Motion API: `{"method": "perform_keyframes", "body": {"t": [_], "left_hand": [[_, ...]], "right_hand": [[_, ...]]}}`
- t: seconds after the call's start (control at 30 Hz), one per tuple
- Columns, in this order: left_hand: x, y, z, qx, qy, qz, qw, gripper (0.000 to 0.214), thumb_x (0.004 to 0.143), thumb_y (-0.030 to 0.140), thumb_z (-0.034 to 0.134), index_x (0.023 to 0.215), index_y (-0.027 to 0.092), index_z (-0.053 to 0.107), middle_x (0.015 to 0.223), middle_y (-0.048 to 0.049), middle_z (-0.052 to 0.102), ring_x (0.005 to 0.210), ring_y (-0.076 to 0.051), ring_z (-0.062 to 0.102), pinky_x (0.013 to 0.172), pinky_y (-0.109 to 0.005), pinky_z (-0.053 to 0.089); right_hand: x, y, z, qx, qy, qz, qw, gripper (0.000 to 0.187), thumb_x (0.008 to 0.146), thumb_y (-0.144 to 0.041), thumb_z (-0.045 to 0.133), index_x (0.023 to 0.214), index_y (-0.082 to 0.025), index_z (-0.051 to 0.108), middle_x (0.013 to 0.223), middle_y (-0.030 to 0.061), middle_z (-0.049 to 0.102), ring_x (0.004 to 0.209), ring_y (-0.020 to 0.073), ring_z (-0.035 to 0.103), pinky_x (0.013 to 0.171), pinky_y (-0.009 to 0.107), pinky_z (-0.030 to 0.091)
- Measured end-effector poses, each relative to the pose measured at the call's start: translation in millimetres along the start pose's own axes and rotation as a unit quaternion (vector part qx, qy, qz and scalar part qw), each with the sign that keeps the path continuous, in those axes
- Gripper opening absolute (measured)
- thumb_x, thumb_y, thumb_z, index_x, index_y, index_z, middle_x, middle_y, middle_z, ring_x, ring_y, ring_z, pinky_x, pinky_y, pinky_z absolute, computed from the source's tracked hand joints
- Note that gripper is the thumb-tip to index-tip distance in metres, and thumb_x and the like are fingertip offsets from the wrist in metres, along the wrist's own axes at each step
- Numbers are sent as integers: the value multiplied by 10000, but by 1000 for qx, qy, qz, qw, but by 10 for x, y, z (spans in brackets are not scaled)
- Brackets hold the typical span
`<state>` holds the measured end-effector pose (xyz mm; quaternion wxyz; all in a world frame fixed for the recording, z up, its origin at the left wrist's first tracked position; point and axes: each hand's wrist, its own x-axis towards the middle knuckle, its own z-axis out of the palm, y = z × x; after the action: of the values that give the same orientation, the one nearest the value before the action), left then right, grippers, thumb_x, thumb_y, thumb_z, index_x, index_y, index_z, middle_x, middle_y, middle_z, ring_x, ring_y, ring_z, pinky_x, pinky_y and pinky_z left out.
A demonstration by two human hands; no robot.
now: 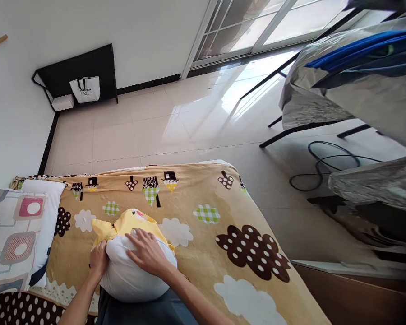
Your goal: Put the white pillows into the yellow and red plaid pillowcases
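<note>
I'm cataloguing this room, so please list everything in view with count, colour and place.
Cloth bundle: 1, yellow and white, lower centre
Blanket: 1, patterned tan, around bundle
Patterned pillow: 1, mostly pale grey, lower left
Plain pillow: 1, white, partly behind patterned pillow
Spotted cloth: 1, brown and white, bottom left
Stand: 1, black, upper left
Bag: 1, white, at stand
Box: 1, white, beside bag
Glazed panels: several, pale-framed, top
Floor: 1, pale, beyond blanket
Blue cloth: count unclear, blue, upper right
Plastic sheeting: count unclear, clear, right
Cable: 1, dark, floor at right
Brown panel: 1, brown, bottom right
Trousers: 1, dark grey, bottom centre
Left hand: 1, bare, at bundle's knot
Right hand: 1, bare, atop bundle
</note>
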<state>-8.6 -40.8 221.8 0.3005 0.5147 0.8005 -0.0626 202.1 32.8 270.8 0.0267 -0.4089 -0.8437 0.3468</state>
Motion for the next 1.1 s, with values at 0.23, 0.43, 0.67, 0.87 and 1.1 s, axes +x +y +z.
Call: {"method": "perform_keyframes", "body": {"t": [0.23,0.43,0.67,0.87,1.1], "left_hand": [[22,17,-3,-12,8,16,1000,268,916,194,359,892,191,627,955,-76,718,896,-204,639,736,-291,385],[155,-102,-259,6,-14,67,998,166,840,169,497,769,179,647,794,-19,691,763,-150,607,690,-239,380],[292,284,-398,103,9,112,988,255,908,329,465,991,189,661,1119,-105,647,1126,-247,535,946,-342,378],[413,664,-116,156,-74,126,977,267,807,152,519,1037,200,645,1132,-85,649,1132,-242,551,924,-351,405],[374,662,-15,167,-74,103,978,292,900,179,411,1112,197,611,1170,-110,652,1172,-263,547,974,-396,377]], "right_hand": [[-286,-23,633,-45,-21,-17,999,763,870,-544,525,1540,-275,276,1463,196,462,1190,381,529,950,518,396],[157,-80,758,-48,-49,-4,998,553,895,-361,506,1412,-167,486,1384,213,537,1233,349,517,945,495,415],[156,-270,866,5,-54,-63,997,364,853,-359,554,1143,-161,650,1235,166,639,1197,316,532,921,458,442],[-53,-305,905,18,-21,-19,999,343,822,-394,611,1096,-194,666,1166,113,665,1095,293,568,935,429,440],[-418,-171,763,-26,99,109,989,714,769,-435,667,1436,-276,466,1452,147,479,1343,422,372,1119,592,198]]}}
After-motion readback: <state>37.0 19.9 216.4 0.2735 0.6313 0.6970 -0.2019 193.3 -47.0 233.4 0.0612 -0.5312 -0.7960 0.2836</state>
